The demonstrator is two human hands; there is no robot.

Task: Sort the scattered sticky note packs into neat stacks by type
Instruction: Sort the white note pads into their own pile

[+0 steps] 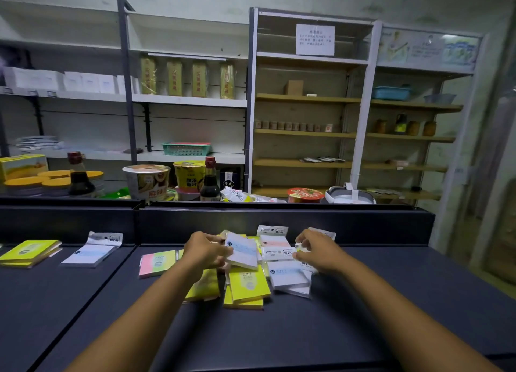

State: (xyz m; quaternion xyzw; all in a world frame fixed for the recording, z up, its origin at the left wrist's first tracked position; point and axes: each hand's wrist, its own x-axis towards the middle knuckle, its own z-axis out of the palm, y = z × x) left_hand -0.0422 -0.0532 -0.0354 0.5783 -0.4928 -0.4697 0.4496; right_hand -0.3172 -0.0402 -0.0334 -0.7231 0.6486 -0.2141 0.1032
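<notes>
The scattered heap of sticky note packs (251, 271) lies mid-table (391, 302), and everything else is placed from it: a pink-and-green pack (157, 262) just to its left, a pale blue pack (89, 253) and a yellow stack (29, 253) well off to the left. The left hand (205, 250) grips a pale blue pack (242, 250) tilted up over the heap, while the right hand (317, 250) pinches something small at the heap's right edge — what exactly, I cannot tell. These packs look light, stiff and flat in slick wrappers — likely to slide, so best pinched across the two long edges.
</notes>
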